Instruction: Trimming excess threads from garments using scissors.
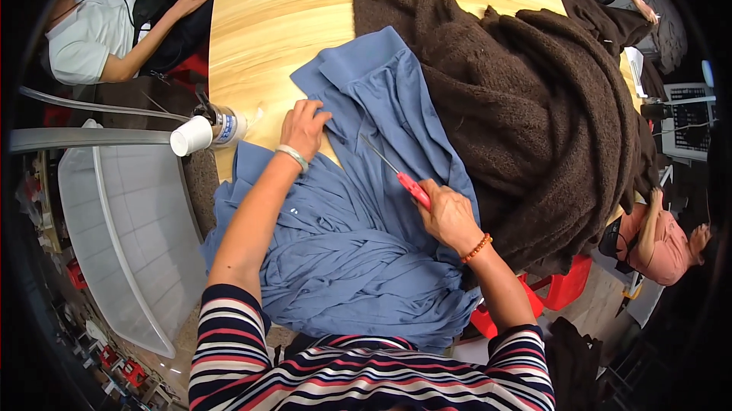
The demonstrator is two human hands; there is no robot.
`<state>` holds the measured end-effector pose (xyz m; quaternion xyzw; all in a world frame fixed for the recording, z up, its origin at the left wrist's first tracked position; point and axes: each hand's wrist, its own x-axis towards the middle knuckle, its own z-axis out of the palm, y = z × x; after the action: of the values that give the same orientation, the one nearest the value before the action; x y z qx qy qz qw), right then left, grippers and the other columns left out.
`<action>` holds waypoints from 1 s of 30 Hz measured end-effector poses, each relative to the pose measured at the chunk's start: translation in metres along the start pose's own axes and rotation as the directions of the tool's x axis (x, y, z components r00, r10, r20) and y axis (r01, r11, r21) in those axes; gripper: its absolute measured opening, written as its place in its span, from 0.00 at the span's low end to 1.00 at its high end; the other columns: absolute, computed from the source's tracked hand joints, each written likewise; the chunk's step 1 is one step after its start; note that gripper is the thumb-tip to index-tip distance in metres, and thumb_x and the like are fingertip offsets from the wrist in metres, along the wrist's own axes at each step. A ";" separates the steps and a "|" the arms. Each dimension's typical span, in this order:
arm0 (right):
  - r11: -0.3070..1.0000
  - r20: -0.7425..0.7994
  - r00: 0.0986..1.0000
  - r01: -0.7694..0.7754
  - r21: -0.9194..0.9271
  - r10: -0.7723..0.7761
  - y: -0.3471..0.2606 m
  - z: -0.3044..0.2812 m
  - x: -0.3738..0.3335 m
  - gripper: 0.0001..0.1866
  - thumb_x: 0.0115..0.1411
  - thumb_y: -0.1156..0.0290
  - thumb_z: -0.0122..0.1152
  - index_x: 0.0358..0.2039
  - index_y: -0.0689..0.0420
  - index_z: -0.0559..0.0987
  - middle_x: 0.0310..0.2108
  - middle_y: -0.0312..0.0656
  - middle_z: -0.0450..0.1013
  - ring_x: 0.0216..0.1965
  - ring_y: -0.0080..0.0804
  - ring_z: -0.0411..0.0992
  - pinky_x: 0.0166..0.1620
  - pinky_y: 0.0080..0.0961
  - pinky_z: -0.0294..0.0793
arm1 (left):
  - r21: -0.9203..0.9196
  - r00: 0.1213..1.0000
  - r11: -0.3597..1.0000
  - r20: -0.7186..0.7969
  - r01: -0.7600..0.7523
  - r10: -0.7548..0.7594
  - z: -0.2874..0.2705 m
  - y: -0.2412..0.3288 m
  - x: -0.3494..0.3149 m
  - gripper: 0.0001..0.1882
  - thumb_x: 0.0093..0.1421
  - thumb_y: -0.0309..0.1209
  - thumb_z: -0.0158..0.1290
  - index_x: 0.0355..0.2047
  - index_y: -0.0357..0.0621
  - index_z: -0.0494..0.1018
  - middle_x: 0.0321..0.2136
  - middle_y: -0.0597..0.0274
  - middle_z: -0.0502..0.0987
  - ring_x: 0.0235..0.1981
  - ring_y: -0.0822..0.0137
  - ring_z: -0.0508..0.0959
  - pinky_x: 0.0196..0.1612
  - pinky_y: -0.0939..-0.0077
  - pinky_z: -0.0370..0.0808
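A pale wood-grain table [290,14] spans the upper centre of the frame; blue fabric [351,209] lies at the centre, dark brown fabric [530,98] right of centre, a container [229,126] left of centre.

Smooth, matt blue cloth [343,281] meets rough, fuzzy brown cloth [526,113] on a table [282,14] of smooth wood grain with a soft sheen. The tool [408,183] joins a slim metal shaft [379,153] to a glossy handle [416,193], seemingly plastic. Polished beads [476,248] and a smooth, glossy bangle [293,156] contrast with a matt cloth shirt [366,380]; the stools [564,285] are smooth plastic.
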<state>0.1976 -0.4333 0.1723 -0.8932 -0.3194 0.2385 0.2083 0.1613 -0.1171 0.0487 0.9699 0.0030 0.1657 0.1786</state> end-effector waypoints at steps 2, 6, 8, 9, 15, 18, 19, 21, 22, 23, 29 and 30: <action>0.999 0.006 0.999 -0.036 0.012 0.036 0.003 0.001 -0.006 0.12 0.57 0.67 0.57 0.41 0.56 0.73 0.25 0.55 0.73 0.29 0.54 0.73 0.35 0.44 0.72 | 0.019 0.999 1.000 0.033 0.007 -0.007 -0.009 0.001 0.021 0.12 0.50 0.21 0.54 0.36 0.46 0.76 0.39 0.59 0.74 0.43 0.55 0.73 0.39 0.64 0.73; 0.999 -0.020 0.998 -0.054 0.001 0.054 0.005 -0.005 -0.008 0.11 0.57 0.67 0.57 0.40 0.56 0.73 0.25 0.55 0.73 0.29 0.54 0.73 0.35 0.44 0.72 | -0.098 0.981 0.983 -0.100 0.158 -0.168 -0.010 0.019 0.050 0.08 0.55 0.22 0.53 0.36 0.43 0.75 0.36 0.61 0.74 0.34 0.54 0.75 0.32 0.64 0.74; 0.999 -0.019 0.999 -0.046 -0.010 0.045 0.006 -0.007 -0.007 0.11 0.57 0.68 0.57 0.39 0.57 0.73 0.24 0.54 0.73 0.28 0.52 0.74 0.34 0.44 0.73 | -0.356 0.928 0.913 -0.233 0.199 -0.292 0.003 0.042 0.049 0.15 0.57 0.21 0.51 0.45 0.41 0.72 0.41 0.49 0.73 0.40 0.48 0.76 0.40 0.63 0.76; 0.999 -0.012 0.999 -0.046 -0.024 0.046 0.008 -0.007 -0.008 0.10 0.57 0.69 0.57 0.38 0.58 0.73 0.23 0.53 0.74 0.28 0.51 0.74 0.33 0.44 0.74 | -0.289 0.946 0.947 -0.244 0.139 -0.213 0.008 0.059 0.040 0.18 0.57 0.22 0.52 0.49 0.39 0.70 0.46 0.44 0.71 0.48 0.46 0.73 0.50 0.62 0.73; 0.999 0.049 0.998 -0.034 -0.032 0.036 -0.002 -0.012 -0.018 0.09 0.57 0.67 0.57 0.34 0.57 0.72 0.17 0.52 0.72 0.23 0.52 0.74 0.29 0.43 0.73 | -0.050 0.970 0.994 0.232 0.093 -0.079 0.030 0.088 -0.022 0.26 0.58 0.36 0.51 0.54 0.36 0.65 0.62 0.44 0.57 0.66 0.42 0.50 0.66 0.46 0.43; 0.999 0.072 0.997 -0.005 -0.043 0.008 -0.008 -0.002 -0.007 0.10 0.58 0.65 0.58 0.32 0.58 0.71 0.17 0.53 0.71 0.22 0.53 0.73 0.28 0.44 0.72 | -0.039 0.977 0.998 0.210 0.046 -0.037 0.036 0.080 -0.013 0.26 0.59 0.39 0.50 0.55 0.40 0.65 0.62 0.48 0.58 0.67 0.43 0.48 0.66 0.45 0.41; 0.998 0.054 0.998 0.031 -0.059 -0.027 -0.012 0.002 0.001 0.10 0.57 0.64 0.58 0.31 0.58 0.71 0.16 0.53 0.71 0.22 0.53 0.73 0.28 0.44 0.72 | 0.011 0.959 1.000 0.283 0.017 -0.019 0.036 0.081 -0.010 0.26 0.60 0.42 0.48 0.56 0.43 0.66 0.62 0.51 0.58 0.67 0.44 0.47 0.66 0.44 0.40; 0.993 -0.042 0.995 0.092 -0.080 -0.095 -0.019 0.010 0.032 0.12 0.57 0.64 0.58 0.28 0.59 0.70 0.15 0.52 0.70 0.21 0.54 0.73 0.26 0.46 0.71 | 0.083 0.942 0.995 0.334 -0.062 0.031 0.039 0.077 -0.004 0.26 0.62 0.48 0.44 0.56 0.49 0.67 0.63 0.56 0.58 0.68 0.46 0.46 0.66 0.42 0.38; 0.990 -0.067 0.991 0.114 -0.083 -0.120 -0.021 0.012 0.047 0.12 0.57 0.63 0.58 0.28 0.60 0.70 0.17 0.53 0.71 0.21 0.54 0.73 0.26 0.46 0.72 | 0.085 0.938 0.995 0.347 -0.053 0.021 0.039 0.074 -0.001 0.26 0.62 0.48 0.44 0.56 0.49 0.67 0.63 0.56 0.58 0.68 0.46 0.46 0.66 0.42 0.38; 0.989 -0.072 0.992 0.097 -0.110 -0.105 -0.018 0.013 0.059 0.13 0.57 0.63 0.57 0.28 0.60 0.71 0.18 0.55 0.72 0.23 0.54 0.73 0.28 0.46 0.72 | 0.108 0.897 0.990 0.440 -0.095 0.039 0.039 0.073 0.007 0.27 0.61 0.50 0.45 0.56 0.49 0.67 0.63 0.56 0.58 0.68 0.47 0.45 0.66 0.42 0.38; 0.998 0.124 0.992 0.003 -0.057 0.004 -0.009 -0.022 0.013 0.13 0.57 0.62 0.60 0.35 0.59 0.73 0.23 0.55 0.73 0.29 0.57 0.73 0.33 0.47 0.70 | 0.145 0.868 0.979 0.494 -0.141 0.052 0.030 0.047 0.028 0.30 0.61 0.55 0.42 0.58 0.54 0.65 0.64 0.60 0.57 0.69 0.51 0.44 0.65 0.39 0.39; 0.998 0.132 0.991 0.015 -0.060 -0.007 -0.005 -0.021 0.000 0.13 0.57 0.62 0.60 0.35 0.59 0.73 0.23 0.55 0.73 0.29 0.57 0.73 0.33 0.47 0.70 | 0.101 0.900 0.983 0.424 -0.153 0.097 0.036 0.038 0.026 0.30 0.62 0.56 0.42 0.58 0.55 0.65 0.64 0.61 0.56 0.69 0.52 0.44 0.65 0.38 0.39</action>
<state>0.2069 -0.4344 0.1920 -0.8797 -0.3445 0.2858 0.1608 0.1951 -0.1633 0.0380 0.9906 -0.0867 -0.0348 0.0998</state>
